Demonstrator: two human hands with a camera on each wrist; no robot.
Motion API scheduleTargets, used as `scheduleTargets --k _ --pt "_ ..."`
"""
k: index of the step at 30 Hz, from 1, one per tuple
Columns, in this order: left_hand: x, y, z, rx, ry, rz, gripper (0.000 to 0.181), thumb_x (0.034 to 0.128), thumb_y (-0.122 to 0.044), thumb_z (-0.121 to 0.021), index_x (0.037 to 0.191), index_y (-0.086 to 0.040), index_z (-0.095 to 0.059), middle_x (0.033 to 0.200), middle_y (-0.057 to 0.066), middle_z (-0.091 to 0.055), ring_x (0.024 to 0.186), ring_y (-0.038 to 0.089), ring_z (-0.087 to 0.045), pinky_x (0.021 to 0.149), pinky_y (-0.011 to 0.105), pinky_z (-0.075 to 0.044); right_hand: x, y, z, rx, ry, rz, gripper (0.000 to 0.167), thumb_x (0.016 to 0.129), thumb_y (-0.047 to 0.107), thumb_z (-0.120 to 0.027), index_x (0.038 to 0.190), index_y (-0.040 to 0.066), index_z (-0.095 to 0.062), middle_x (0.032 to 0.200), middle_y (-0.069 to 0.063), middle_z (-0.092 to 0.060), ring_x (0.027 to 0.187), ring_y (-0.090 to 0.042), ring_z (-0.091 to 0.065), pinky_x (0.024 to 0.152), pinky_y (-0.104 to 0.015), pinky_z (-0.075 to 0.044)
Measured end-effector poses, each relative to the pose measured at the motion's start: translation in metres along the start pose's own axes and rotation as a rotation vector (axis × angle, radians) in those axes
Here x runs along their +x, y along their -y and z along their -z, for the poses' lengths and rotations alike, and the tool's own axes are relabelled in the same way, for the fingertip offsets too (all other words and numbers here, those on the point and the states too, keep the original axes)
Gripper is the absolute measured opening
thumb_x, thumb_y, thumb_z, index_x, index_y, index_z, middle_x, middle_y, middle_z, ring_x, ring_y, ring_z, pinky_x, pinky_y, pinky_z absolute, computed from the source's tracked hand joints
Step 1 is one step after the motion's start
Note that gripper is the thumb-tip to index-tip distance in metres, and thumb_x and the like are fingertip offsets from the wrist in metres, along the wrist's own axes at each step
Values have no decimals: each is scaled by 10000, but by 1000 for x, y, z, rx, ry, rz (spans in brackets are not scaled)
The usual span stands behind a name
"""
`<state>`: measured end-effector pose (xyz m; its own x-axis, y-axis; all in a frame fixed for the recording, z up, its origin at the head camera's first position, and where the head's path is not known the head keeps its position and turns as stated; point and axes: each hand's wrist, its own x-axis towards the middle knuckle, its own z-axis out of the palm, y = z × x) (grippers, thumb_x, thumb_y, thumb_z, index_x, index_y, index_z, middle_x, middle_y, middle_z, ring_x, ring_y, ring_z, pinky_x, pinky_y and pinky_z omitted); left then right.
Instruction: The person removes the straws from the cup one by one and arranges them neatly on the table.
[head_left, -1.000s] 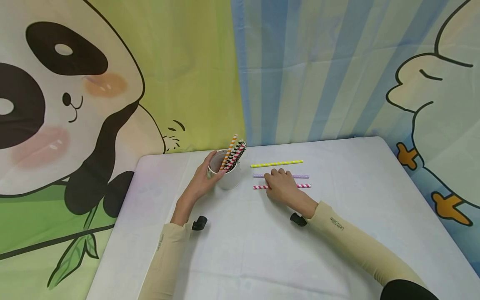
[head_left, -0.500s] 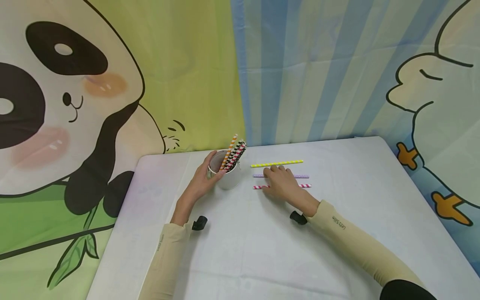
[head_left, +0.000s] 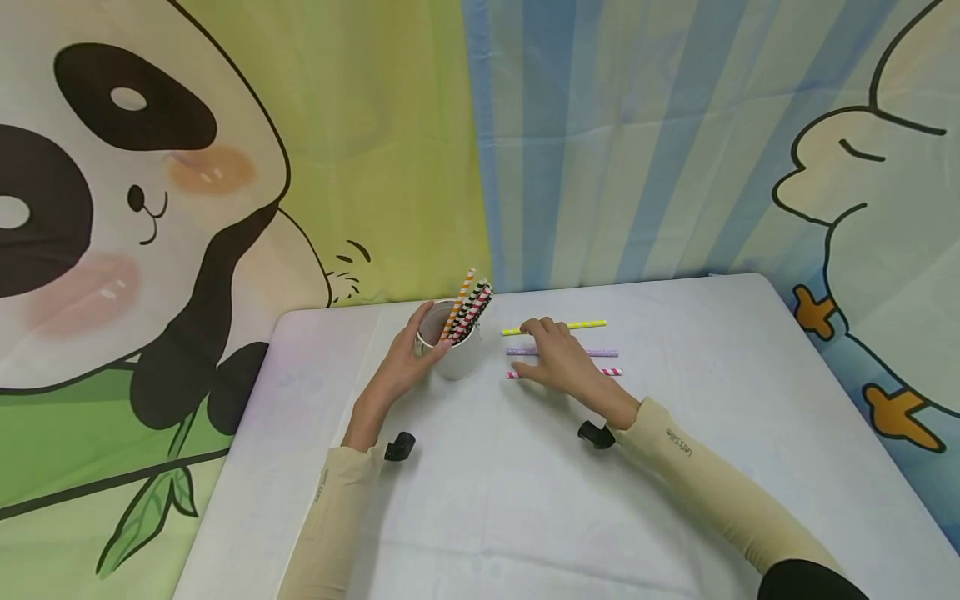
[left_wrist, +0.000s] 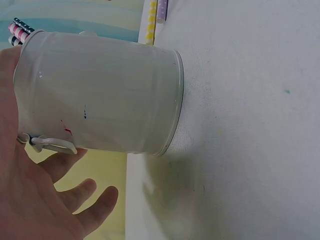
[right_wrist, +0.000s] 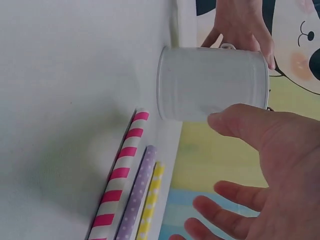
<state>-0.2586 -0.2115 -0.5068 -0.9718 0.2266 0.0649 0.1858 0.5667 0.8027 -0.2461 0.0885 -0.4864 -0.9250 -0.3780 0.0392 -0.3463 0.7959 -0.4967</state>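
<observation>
Bucket [head_left: 461,365] in white sits mouth up toward the far side of the surface [head_left: 480,525], with your left hand [head_left: 405,360] holding it at the rim from the left; in your left wrist view, several fingers fan out below a small handle [left_wrist: 56,145]. Inside it, an orange-striped straw [head_left: 459,305] leans right beside a bundle of black-striped and pink-striped ones, their tops above the rim. To the right of the bucket, three loose straws lie roughly side by side: a yellow straw [head_left: 591,324] farthest from you, a purple dotted straw [head_left: 604,353] in the middle and a pink-and-white straw [head_left: 614,372] nearest. Your right hand [head_left: 561,358] is over these three, spread wide and holding nothing, its thumb by the left end of the pink-and-white straw and its fingers toward the yellow one. You cannot tell whether a fingertip touches the yellow straw.
</observation>
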Motion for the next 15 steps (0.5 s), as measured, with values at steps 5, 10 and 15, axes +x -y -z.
scheduleTargets --k 5,10,15 --pt "0 0 0 -9 3 1 788 951 -488 -635 1593 -341 -203 1543 133 -422 1393 348 -430 1144 588 -323 1 3 1 115 -12 -15 675 884 406 -736 1406 80 -461 1351 -151 -534 1208 -332 -502 1039 -480 -446" --pt "0 0 0 -8 3 7 788 949 -493 -637 1590 -364 -198 1556 119 -411 1420 334 -405 1165 579 -298 5 7 0 286 -25 -48 708 885 397 -743 1435 94 -415 1390 -154 -508 1295 -345 -487 1084 -495 -428" --pt "0 0 0 -6 4 18 800 941 -517 -639 1591 -365 -197 1564 110 -402 1428 336 -396 1164 588 -296 7 13 0 468 -55 -78 729 892 380 -738 1465 101 -384 1414 -131 -499 1330 -352 -482 1084 -521 -433"
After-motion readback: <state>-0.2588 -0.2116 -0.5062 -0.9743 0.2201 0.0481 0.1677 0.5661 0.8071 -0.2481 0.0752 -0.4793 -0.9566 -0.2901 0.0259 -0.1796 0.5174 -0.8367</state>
